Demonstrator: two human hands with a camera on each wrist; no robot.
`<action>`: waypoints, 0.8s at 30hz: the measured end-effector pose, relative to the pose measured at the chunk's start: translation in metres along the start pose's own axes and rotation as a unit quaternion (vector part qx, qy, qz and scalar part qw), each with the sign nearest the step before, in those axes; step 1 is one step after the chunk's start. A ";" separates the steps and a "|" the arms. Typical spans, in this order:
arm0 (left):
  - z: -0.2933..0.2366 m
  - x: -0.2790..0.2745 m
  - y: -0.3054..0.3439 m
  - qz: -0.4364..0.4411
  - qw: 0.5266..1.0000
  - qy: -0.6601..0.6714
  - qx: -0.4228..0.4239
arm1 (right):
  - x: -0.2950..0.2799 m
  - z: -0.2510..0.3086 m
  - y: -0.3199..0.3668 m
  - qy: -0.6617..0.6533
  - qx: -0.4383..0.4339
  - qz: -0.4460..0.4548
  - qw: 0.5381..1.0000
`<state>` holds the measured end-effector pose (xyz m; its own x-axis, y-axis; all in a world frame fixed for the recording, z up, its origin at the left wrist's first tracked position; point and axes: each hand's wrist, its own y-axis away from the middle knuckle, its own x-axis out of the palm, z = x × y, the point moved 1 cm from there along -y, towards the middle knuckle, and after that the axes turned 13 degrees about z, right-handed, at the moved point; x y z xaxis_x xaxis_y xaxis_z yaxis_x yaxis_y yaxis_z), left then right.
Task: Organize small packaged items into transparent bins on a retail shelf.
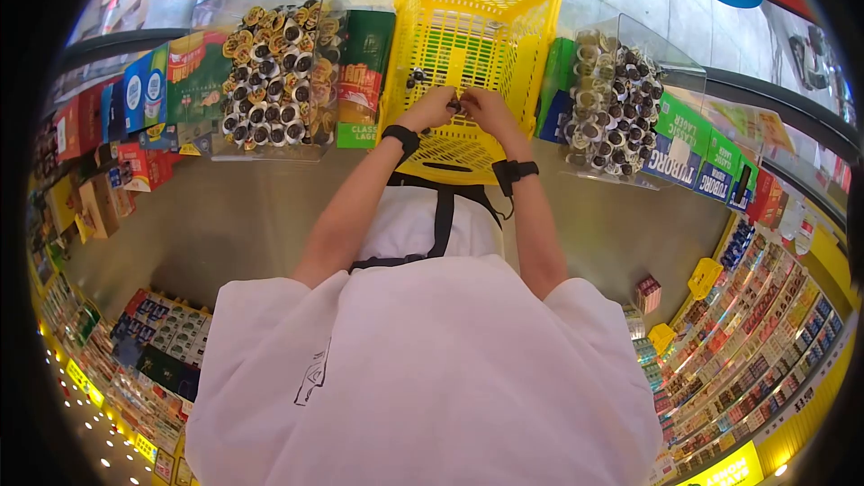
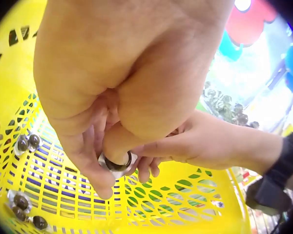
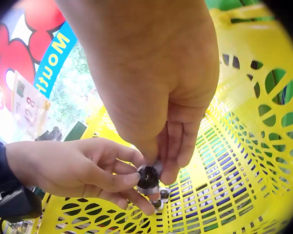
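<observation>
Your white shirt fills the lower middle of the head view. Above it, at upper centre, is a yellow slatted basket. A clear left bin at upper left and a clear right bin at upper right hold many dark, round wrapped pieces. Your left hand and right hand meet over the basket, each with a black wristband. Your left thumb and fingers pinch one dark wrapped ball, low centre in the right wrist view; your right fingers curl onto it from above. Smaller-looking loose balls lie in the basket.
</observation>
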<state>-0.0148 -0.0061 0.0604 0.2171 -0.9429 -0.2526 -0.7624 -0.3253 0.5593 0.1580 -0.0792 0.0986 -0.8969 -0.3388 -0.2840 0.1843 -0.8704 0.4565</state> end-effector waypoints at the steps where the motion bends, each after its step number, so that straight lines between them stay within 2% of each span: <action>1: -0.006 -0.001 0.009 -0.014 1.000 0.014 0.015 | 0.000 0.005 0.007 0.000 -0.001 0.000 1.000; 2: -0.011 -0.002 0.018 -0.014 1.000 0.013 0.015 | 0.000 0.010 0.014 0.030 -0.032 -0.015 0.999; 4: -0.031 -0.010 0.044 -0.087 0.987 -0.022 0.137 | 0.001 0.025 0.028 0.060 -0.062 -0.031 0.996; 5: -0.037 -0.010 0.055 -0.085 0.987 -0.021 0.137 | 0.002 0.035 0.038 0.036 -0.073 -0.036 0.996; 7: -0.041 -0.010 0.071 -0.094 0.973 0.084 0.196 | 0.004 0.045 0.052 0.012 -0.083 -0.045 0.995; 10: -0.048 -0.011 0.091 -0.111 0.966 0.039 0.231 | 0.010 0.056 0.065 0.070 -0.106 -0.059 0.990; 19: -0.062 -0.016 0.127 -0.106 0.964 0.056 0.238 | 0.025 0.086 0.082 0.063 -0.155 -0.098 0.981; 23: -0.076 -0.025 0.152 -0.120 0.967 0.033 0.224 | 0.026 0.121 0.092 0.024 -0.125 -0.103 0.986; 24: -0.079 -0.027 0.158 -0.146 0.961 0.010 0.235 | 0.026 0.131 0.093 -0.002 -0.112 -0.112 0.987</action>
<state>-0.0932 -0.0373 0.2177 0.4722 -0.8189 -0.3262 -0.8569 -0.5132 0.0478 0.0992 -0.1222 0.2441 -0.9271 -0.1280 -0.3523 0.0653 -0.9807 0.1842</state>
